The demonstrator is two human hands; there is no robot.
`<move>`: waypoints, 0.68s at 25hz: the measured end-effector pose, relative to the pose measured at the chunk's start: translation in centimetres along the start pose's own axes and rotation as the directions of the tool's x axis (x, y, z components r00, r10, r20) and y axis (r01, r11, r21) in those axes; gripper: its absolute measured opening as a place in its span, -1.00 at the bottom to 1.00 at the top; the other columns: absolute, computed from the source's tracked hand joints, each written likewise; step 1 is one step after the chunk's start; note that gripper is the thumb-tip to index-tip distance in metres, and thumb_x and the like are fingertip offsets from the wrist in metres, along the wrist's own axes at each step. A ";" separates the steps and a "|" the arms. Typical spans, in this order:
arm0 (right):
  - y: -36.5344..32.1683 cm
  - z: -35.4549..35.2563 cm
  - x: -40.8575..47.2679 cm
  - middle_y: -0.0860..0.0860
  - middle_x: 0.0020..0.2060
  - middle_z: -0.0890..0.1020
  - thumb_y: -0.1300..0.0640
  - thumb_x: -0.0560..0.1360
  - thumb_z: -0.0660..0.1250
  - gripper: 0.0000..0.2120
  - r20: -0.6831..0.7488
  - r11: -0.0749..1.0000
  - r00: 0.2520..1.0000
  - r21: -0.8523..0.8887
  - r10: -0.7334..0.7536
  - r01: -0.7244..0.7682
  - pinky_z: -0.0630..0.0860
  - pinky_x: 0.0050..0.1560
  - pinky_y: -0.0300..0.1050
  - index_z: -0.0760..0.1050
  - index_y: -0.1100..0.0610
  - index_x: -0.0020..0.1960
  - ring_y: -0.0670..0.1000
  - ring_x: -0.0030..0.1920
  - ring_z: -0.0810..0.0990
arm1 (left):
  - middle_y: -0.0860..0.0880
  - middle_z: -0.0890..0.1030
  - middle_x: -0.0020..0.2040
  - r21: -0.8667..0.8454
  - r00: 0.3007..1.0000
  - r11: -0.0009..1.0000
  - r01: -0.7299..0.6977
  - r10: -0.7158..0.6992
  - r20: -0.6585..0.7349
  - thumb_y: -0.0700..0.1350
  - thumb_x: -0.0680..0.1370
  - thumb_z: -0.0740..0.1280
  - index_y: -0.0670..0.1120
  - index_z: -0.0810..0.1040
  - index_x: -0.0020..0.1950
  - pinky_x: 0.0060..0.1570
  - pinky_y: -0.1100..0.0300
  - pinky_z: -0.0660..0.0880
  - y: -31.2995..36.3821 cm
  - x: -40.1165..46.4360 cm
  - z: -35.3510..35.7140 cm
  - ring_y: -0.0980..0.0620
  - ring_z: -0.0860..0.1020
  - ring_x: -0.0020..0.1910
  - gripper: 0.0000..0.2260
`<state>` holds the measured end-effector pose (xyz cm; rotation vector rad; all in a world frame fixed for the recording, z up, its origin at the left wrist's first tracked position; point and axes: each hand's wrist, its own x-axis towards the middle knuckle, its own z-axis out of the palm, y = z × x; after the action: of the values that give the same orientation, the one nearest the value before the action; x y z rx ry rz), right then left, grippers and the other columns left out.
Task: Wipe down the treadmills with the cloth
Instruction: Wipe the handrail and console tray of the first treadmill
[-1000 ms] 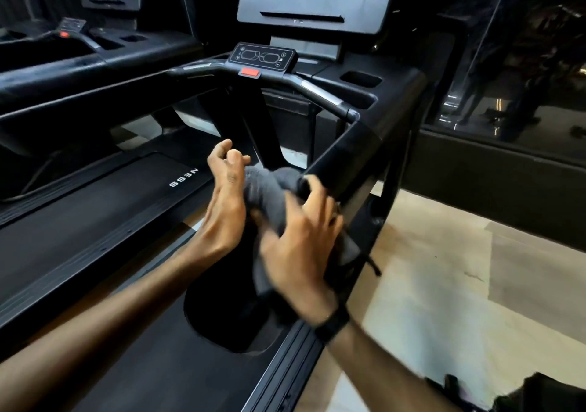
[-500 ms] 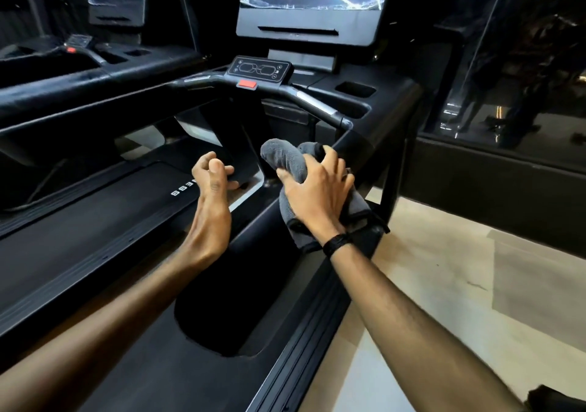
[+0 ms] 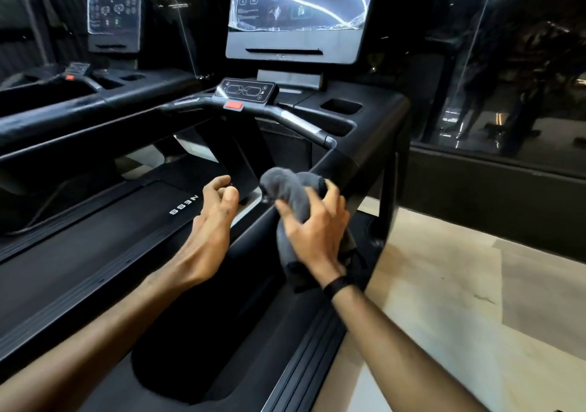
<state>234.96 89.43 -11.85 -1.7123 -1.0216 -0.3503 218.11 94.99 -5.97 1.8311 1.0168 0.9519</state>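
Now | right hand (image 3: 317,231) grips cloth (image 3: 290,196), long axis along side rail (image 3: 336,164) | left hand (image 3: 212,218) loosely curled, empty

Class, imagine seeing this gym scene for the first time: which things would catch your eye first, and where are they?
The glossy treadmill console screen at top centre stands out, streaked with bright reflections. Below it a small red stop button sits on the black handlebar. In the foreground, the right hand presses a crumpled grey cloth against the black side rail, while the left hand hovers beside it, holding nothing.
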 end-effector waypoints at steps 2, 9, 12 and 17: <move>3.4 0.7 3.0 0.20 0.25 0.51 -0.37 0.38 0.23 -0.36 -0.053 0.981 0.981 0.054 0.189 -0.186 0.47 0.19 0.16 0.63 0.11 0.16 0.28 0.20 0.50 | 0.14 0.44 0.32 0.071 0.997 0.997 -0.005 -0.001 0.077 0.58 0.36 -0.04 0.30 0.17 0.39 0.42 -0.06 0.23 0.0 -0.5 0.1 0.00 0.37 0.38 -0.32; 5.1 2.0 -2.9 0.21 0.18 0.63 -0.26 0.40 0.43 -0.31 -0.086 0.547 0.639 0.612 0.765 -0.571 0.45 0.05 -0.36 0.56 0.26 0.28 0.18 0.18 0.62 | 0.14 0.37 0.39 0.180 0.989 0.983 0.025 -0.050 0.136 0.71 0.22 -0.11 0.27 0.11 0.44 0.47 -0.20 0.19 1.8 1.3 2.1 -0.04 0.33 0.42 -0.10; 0.5 0.3 -8.6 -0.09 0.21 0.60 -0.26 0.42 0.46 -0.41 -0.121 0.634 0.724 0.595 0.679 -0.495 0.50 0.11 -0.35 0.50 0.11 0.27 -0.05 0.16 0.62 | 0.10 0.37 0.42 0.197 0.980 0.980 -0.016 -0.024 0.198 0.70 0.23 -0.10 0.29 0.11 0.42 0.48 -0.17 0.19 1.9 2.7 3.6 -0.04 0.33 0.44 -0.14; -0.7 -1.4 -5.1 -0.10 0.35 0.42 -0.28 0.48 0.31 -0.60 -0.046 0.969 0.990 0.217 0.134 -0.121 0.42 0.22 -0.05 0.51 -0.09 0.21 -0.01 0.24 0.48 | -0.03 0.52 0.29 0.072 0.967 0.987 0.147 -0.159 0.197 0.37 0.59 -0.03 -0.02 0.32 0.43 0.34 0.10 0.39 -0.8 8.6 6.2 0.01 0.51 0.26 -0.40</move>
<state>231.72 85.90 -14.29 -1.5549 -0.8676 -0.2000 226.64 101.17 -7.18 1.8240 1.0494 0.6361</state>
